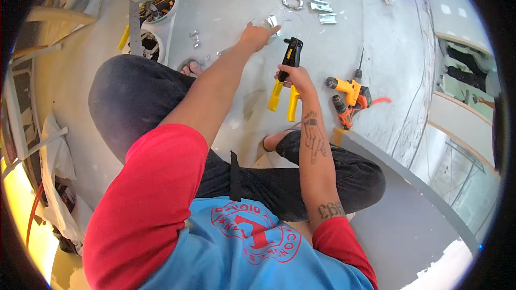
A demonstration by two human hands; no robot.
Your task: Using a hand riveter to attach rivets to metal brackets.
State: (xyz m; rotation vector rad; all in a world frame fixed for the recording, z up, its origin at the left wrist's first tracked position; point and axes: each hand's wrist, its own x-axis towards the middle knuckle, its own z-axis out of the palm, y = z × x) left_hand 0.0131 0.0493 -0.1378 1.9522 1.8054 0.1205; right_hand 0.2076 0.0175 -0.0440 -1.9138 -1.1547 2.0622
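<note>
My right hand [297,75] grips a hand riveter [293,50] with a black body and yellow handles. Its handles are spread apart, and its nose points up the picture towards my left hand [257,37]. That hand reaches out over the floor with one digit extended across a small bent piece of shiny sheet metal [272,20]. Some of its fingers are hidden, so whether it grips the piece is unclear. Thin metal pins lie scattered around it. Beyond are locking C-clamp pliers [296,0] and cut metal channel pieces [321,6].
On the right lie a yellow drill [348,88] with a long bit and an orange drill [346,112]. At left stands a white holder [174,28] with round openings full of hardware, a metal square [135,28] against it. A grey panel [403,193] flanks my right knee.
</note>
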